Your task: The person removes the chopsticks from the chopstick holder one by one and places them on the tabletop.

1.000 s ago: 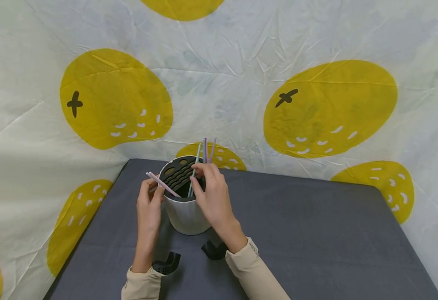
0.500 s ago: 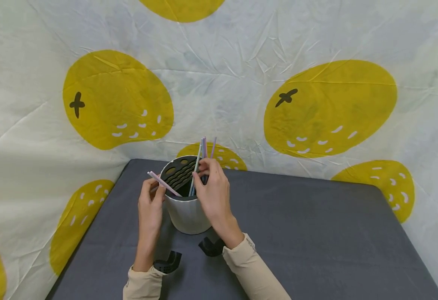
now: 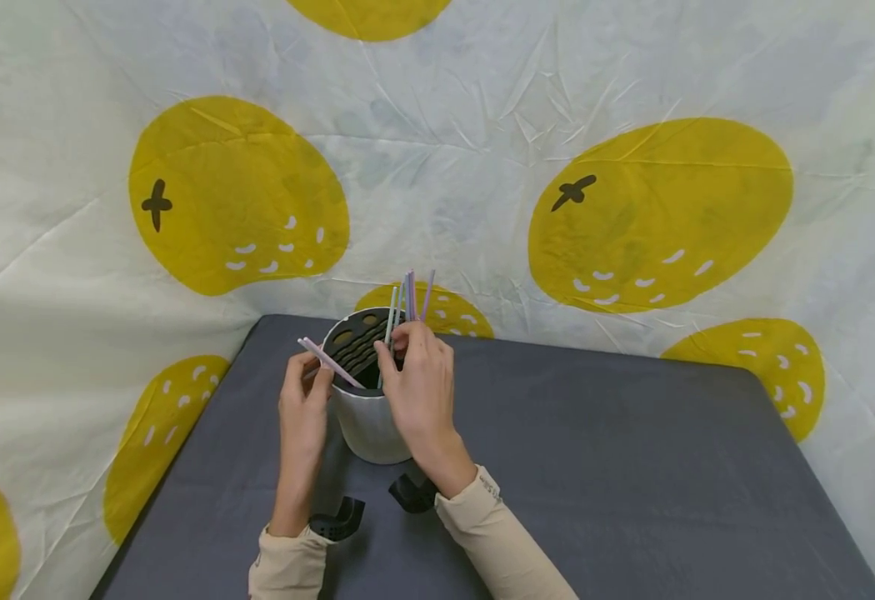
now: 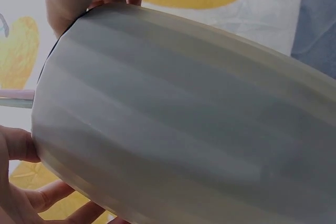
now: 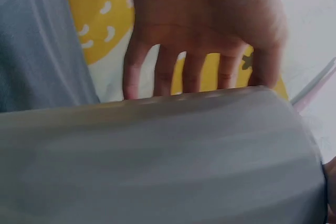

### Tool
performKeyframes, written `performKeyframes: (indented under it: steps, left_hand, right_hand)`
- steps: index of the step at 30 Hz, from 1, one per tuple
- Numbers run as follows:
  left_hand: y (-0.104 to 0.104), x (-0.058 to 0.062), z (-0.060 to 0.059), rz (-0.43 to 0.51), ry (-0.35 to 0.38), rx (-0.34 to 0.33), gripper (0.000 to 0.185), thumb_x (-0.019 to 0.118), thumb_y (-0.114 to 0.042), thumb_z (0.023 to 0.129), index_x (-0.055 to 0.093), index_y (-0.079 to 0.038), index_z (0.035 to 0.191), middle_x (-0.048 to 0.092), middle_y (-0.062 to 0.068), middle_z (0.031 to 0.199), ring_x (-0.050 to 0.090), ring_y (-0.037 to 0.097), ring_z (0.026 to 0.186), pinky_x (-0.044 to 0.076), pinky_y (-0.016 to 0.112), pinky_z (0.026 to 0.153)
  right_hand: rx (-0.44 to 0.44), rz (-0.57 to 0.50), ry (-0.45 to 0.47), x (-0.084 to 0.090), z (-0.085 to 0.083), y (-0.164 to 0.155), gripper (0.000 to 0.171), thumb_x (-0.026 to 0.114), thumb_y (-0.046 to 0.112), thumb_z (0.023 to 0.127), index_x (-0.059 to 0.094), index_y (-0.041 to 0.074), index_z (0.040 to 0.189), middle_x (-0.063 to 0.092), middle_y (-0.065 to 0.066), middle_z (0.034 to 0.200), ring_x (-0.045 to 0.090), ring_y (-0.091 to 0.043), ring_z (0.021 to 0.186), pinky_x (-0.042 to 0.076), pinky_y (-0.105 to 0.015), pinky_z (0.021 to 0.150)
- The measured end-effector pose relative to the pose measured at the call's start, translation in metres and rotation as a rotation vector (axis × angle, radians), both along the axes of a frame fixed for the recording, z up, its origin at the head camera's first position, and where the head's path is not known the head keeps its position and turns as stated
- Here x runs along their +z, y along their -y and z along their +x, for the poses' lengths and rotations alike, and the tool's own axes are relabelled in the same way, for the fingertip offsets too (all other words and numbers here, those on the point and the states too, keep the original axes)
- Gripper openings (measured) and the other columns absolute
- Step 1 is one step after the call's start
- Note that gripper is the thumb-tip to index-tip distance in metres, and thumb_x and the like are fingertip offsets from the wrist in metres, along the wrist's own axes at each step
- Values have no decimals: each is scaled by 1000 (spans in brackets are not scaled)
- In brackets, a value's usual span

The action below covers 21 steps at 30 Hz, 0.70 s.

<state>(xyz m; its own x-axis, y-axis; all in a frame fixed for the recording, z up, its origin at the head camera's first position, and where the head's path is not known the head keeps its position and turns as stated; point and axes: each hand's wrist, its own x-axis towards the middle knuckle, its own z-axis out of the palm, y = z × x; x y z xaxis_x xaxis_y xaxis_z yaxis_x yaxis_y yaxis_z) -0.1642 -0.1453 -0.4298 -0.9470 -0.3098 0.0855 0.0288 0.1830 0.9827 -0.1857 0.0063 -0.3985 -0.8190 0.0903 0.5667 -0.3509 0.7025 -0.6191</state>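
A white cup (image 3: 370, 425) stands on the dark gray table (image 3: 632, 467), a little left of the middle of the head view. It has ribbed sides and a black lid (image 3: 358, 343) with slots and round holes on top. The left hand (image 3: 304, 408) is just left of the cup and pinches a pink straw (image 3: 328, 362) between thumb and fingers. That straw slants from the upper left down to the cup's open mouth. The right hand (image 3: 418, 387) reaches over the right side of the rim, and its fingers curl around a bunch of straws (image 3: 407, 300) that stand up out of the cup. These straws are pale green, blue and purple, and their tips point toward the top of the frame. In the left wrist view the cup's white wall (image 4: 184, 124) fills most of the frame. In the right wrist view the right hand's fingers (image 5: 194, 72) hang over the cup's rim. Behind the table hangs a white cloth (image 3: 437, 150) with big yellow fruit shapes. Both arms wear beige sleeves (image 3: 497, 542) at the bottom of the frame.
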Motion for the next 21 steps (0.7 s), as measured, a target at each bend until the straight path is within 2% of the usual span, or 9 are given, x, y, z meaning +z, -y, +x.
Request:
performKeyframes:
  steps: [2,7,10,14,17,21]
  left_hand:
    - [0,1,-1,3,0,-1,36,52,-25,108,53,-8,140,56,14,145,57,31,132,46,45,102]
    - [0,2,-2,-7,5,2,36,52,-25,108,54,-7,139,56,14,145,58,32,132,47,45,101]
    - [-1,2,-3,-13,0,4,36,52,-25,108,53,-7,139,56,14,144,58,32,130,47,44,100]
    - [-1,2,-3,-9,-2,0,37,52,-26,108,53,-8,140,56,14,144,58,31,128,46,43,99]
    - [1,3,-1,2,8,-3,37,52,-27,109,53,-8,141,56,14,146,58,31,128,45,43,100]
    - [-1,5,-1,19,22,-11,36,50,-25,109,52,-8,140,54,13,147,56,30,131,44,41,102]
  right_hand:
    - [-2,17,-3,0,0,1,23,78,25,95,65,9,104,70,-3,88,67,-18,80,50,-43,97]
    - [21,-38,-4,2,-1,-1,17,78,20,96,68,8,103,74,-2,86,70,-17,79,50,-45,99]
    - [39,-78,-22,6,0,-3,15,76,19,96,70,9,105,75,-2,88,70,-17,80,55,-44,91]
    - [49,-125,-40,15,4,-7,15,75,18,98,71,8,108,75,-4,90,72,-17,78,58,-40,73]
    - [71,-178,-48,24,9,-12,17,74,18,98,70,8,110,75,-6,94,74,-17,76,59,-37,69]
    - [162,-335,-78,37,14,-28,18,73,15,99,68,4,112,73,-12,101,77,-23,77,62,-33,67]
